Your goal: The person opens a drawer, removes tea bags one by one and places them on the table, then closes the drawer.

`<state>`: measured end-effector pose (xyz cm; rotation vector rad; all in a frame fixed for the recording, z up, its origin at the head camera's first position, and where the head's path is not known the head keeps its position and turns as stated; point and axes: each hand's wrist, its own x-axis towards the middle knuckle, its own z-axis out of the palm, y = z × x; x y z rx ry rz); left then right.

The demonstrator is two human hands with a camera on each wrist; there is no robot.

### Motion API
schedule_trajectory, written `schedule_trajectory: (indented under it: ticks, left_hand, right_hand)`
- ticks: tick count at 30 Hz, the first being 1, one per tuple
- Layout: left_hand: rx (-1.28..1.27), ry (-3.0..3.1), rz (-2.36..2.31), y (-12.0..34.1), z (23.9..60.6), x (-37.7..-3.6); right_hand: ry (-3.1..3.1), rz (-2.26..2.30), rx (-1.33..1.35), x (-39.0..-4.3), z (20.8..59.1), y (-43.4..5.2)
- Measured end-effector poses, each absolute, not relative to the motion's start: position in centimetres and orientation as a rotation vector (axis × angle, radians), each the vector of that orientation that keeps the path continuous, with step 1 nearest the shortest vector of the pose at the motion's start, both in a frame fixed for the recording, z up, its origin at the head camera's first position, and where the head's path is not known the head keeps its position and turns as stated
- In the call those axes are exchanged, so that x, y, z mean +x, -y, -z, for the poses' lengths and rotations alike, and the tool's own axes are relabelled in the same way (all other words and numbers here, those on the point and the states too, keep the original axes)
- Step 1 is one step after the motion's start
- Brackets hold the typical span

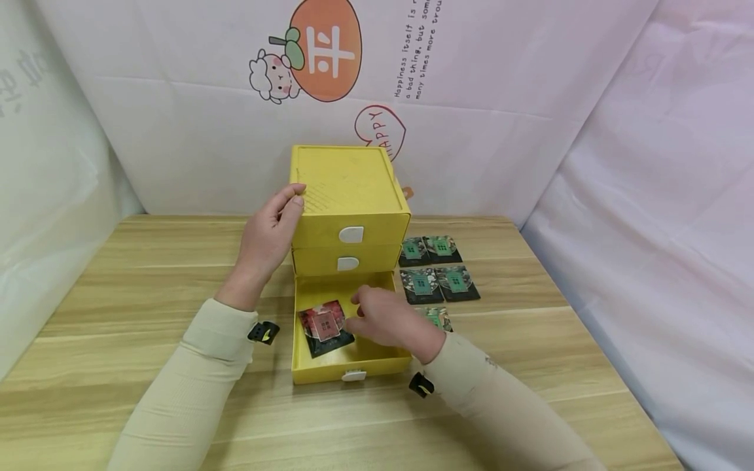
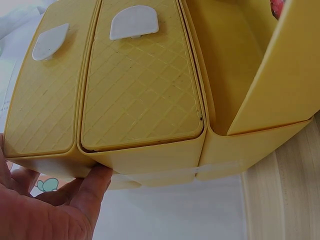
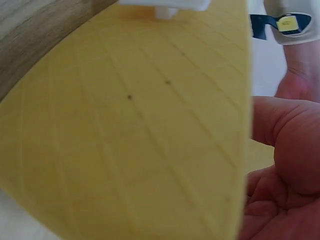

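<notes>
A yellow drawer box (image 1: 347, 186) stands on the table with its bottom drawer (image 1: 351, 371) pulled out. Inside that drawer lies a flat square red and black packet (image 1: 325, 327), slightly turned. My right hand (image 1: 389, 320) is over the drawer's right part, its thumb and index finger apart beside the packet's right edge. In the right wrist view the drawer front (image 3: 130, 130) hides part of this hand. My left hand (image 1: 271, 229) rests against the box's upper left side. In the left wrist view, fingers (image 2: 97, 187) press along the side wall.
Several flat square green and black packets (image 1: 421, 285) lie in pairs on the wooden table (image 1: 524, 366), right of the box. One is partly behind my right hand. Two upper drawers with white handles (image 1: 351, 234) are closed. Printed white cloth (image 1: 501, 131) hangs behind.
</notes>
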<state>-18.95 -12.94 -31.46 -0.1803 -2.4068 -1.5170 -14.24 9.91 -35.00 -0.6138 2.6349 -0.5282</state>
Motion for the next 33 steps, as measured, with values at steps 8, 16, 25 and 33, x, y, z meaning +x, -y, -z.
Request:
schedule_trajectory:
  ticks: [8,16,25,33]
  left_hand:
    - [-0.161,2.411,1.515,12.9,31.6,-19.1]
    - [-0.157,2.412,1.518,13.0,31.6,-19.1]
    - [-0.166,2.409,1.506,13.0,31.7,-19.2]
    - [-0.179,2.410,1.507,13.0,31.5,-19.1]
  right_hand:
    - [-2.600,0.474,-0.562,-15.1,36.3,-9.4]
    - [-2.553,0.547,-0.510,-15.6,37.4,-9.4]
    - [-2.510,0.655,-0.530,-15.7,37.7,-9.0]
    - [-2.388,0.866,-0.482,-15.5,37.8,-8.6]
